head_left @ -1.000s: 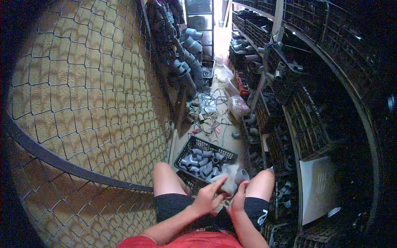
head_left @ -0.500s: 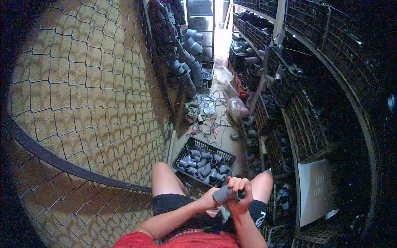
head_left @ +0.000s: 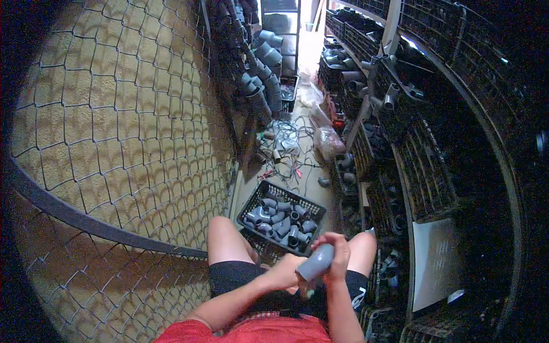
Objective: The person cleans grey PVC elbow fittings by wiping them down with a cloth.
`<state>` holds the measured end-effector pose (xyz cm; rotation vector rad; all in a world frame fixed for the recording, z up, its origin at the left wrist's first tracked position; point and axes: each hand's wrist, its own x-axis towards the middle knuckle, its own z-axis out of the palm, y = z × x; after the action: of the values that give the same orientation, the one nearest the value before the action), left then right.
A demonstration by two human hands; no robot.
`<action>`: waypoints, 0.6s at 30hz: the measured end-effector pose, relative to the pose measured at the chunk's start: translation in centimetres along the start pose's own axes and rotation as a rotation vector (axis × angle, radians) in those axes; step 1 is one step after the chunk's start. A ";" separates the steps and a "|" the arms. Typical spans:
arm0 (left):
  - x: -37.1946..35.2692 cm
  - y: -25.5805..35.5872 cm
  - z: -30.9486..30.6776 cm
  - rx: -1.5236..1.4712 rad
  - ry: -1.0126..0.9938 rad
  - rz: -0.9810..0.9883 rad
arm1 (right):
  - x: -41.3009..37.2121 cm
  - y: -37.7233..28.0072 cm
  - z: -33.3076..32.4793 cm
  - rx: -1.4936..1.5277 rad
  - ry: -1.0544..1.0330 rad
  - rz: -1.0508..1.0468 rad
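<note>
Since a second ago: the pale rag is off the pipe fitting [head_left: 316,262], and the piece has gone from lying across my lap to tilted, top end up and to the right. Hands have come up a bit, closer to my right knee [head_left: 363,243].

Hands now: both clamped on the same fitting. Left hand [head_left: 285,272] grips the lower end, right hand [head_left: 338,250] wraps over the upper end. They sit close together, with only the grey middle showing between them. A small pale scrap shows just under the hands; can't tell what it is.

Fitting is in the air above my lap, just this side of the near corner of the crate [head_left: 250,201]. Crate sits on the floor between my knees, full of more grey fittings, its left side near the wire fence [head_left: 126,131].

Rest: loose cables [head_left: 289,146] and a plastic bag [head_left: 327,142] on the floor beyond the far edge of the crate. Shelves [head_left: 423,171] of fittings crowd my right side.

Risks, as I judge them:
- Smooth, round part held only at the ends: if the hands twist against each other, it could slip out and drop on my thigh or into the crate.
- Tight aisle: a swung elbow could hit the shelves.
- Cables are a snag if the crate gets pushed forward.
</note>
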<state>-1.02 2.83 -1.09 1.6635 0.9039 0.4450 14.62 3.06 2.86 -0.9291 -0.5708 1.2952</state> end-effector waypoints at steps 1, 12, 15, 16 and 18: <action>0.0 1.3 -1.6 0.414 0.048 0.146 | -0.2 -0.6 1.1 -0.171 0.077 0.040; 4.9 -9.7 3.6 -0.575 -0.061 -0.171 | 1.6 -2.7 0.3 -1.026 -0.166 -0.774; 7.3 -13.3 0.2 -0.403 0.132 -0.467 | 1.2 -8.2 -4.6 -0.931 0.101 -0.927; 7.7 -16.2 -0.2 -0.376 0.127 -0.584 | 1.5 -9.6 -8.5 -0.880 0.221 -1.005; 9.5 -26.8 -0.7 -0.218 0.082 -0.652 | 0.5 -15.4 -13.2 -1.083 0.559 -1.140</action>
<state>-4.33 12.30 -27.68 1.0768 1.3391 0.1530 33.84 0.09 8.55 -1.4121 -1.1325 -0.4032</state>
